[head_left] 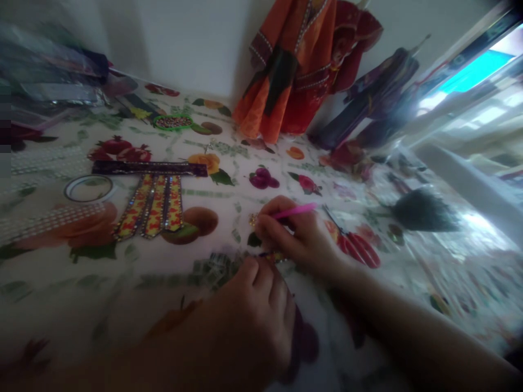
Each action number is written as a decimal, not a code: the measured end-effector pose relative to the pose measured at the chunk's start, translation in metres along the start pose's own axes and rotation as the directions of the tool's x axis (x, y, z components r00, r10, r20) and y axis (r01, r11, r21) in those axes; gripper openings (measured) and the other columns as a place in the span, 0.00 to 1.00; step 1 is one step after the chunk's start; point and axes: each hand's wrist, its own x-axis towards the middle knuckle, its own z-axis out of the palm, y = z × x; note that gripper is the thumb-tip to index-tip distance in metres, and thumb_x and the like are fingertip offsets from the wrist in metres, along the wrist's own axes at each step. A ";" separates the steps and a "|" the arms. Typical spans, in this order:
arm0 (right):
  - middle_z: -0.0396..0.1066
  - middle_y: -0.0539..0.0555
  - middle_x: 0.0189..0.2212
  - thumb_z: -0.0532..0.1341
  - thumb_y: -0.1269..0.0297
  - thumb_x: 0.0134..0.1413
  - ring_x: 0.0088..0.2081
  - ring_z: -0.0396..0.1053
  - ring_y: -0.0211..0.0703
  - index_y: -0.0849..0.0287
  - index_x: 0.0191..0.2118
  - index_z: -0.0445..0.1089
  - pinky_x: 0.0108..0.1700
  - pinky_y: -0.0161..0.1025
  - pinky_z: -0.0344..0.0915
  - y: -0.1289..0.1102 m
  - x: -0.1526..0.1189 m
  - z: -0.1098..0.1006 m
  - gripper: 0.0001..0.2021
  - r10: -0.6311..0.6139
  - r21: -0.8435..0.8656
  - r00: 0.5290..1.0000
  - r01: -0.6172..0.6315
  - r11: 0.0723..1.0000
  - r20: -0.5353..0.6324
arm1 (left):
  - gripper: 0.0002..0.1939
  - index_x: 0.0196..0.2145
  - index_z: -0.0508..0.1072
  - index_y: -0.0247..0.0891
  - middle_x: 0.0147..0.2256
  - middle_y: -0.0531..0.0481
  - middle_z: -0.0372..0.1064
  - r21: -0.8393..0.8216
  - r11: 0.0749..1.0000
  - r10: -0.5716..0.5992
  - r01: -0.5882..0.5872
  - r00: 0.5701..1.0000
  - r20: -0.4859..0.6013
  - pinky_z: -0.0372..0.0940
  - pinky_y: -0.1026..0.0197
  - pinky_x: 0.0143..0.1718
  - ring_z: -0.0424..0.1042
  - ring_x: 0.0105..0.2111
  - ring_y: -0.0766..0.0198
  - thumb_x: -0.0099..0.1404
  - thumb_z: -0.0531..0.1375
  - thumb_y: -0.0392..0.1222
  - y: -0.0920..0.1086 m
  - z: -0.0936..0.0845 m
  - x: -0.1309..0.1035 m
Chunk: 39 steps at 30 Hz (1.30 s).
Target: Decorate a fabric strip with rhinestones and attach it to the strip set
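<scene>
My right hand (292,231) is closed in a pinch round a pink stick-like tool (296,210), its fingertips beside a small cluster of golden beads (253,219). Nearer to me, my left hand (263,307) has its fingers bent and pressed together at a small patterned strip (273,256), part of which the hands hide. To the left lies a dark band (149,168) with three yellow-and-red patterned, bead-edged strips (157,207) below it. Red-handled scissors (359,249) rest just right of my right hand.
A roll of tape (89,189) and rows of white beads (53,222) lie left. A green-rimmed bead dish (174,122) is near the wall. Orange and red garments (278,81) hang behind. Plastic packets (61,71) fill the back left; a dark object (425,210) sits right.
</scene>
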 end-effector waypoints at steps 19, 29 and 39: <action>0.72 0.47 0.25 0.58 0.65 0.65 0.24 0.72 0.32 0.59 0.36 0.68 0.27 0.30 0.66 0.001 0.000 0.000 0.06 -0.045 -0.017 0.999 0.044 0.999 -0.018 | 0.13 0.42 0.74 0.27 0.42 0.33 0.75 0.013 1.000 0.018 -0.018 1.000 0.013 0.64 0.48 0.37 0.73 0.42 0.43 0.66 0.55 0.38 -0.003 -0.004 0.002; 0.75 0.49 0.27 0.57 0.62 0.66 0.26 0.75 0.37 0.57 0.37 0.65 0.30 0.33 0.70 0.000 -0.001 -0.003 0.06 0.045 0.117 0.999 -0.045 0.992 0.009 | 0.12 0.41 0.74 0.28 0.42 0.33 0.74 0.006 1.000 0.017 -0.017 1.000 0.015 0.65 0.46 0.39 0.73 0.42 0.43 0.64 0.56 0.38 -0.001 -0.002 0.002; 0.74 0.48 0.26 0.58 0.65 0.64 0.25 0.75 0.35 0.58 0.35 0.66 0.26 0.30 0.68 -0.003 0.000 -0.001 0.06 0.032 0.071 1.000 -0.031 0.997 -0.002 | 0.14 0.43 0.74 0.27 0.44 0.32 0.74 0.004 1.000 0.025 -0.025 0.999 0.021 0.64 0.45 0.41 0.72 0.43 0.43 0.64 0.56 0.39 -0.001 0.001 0.001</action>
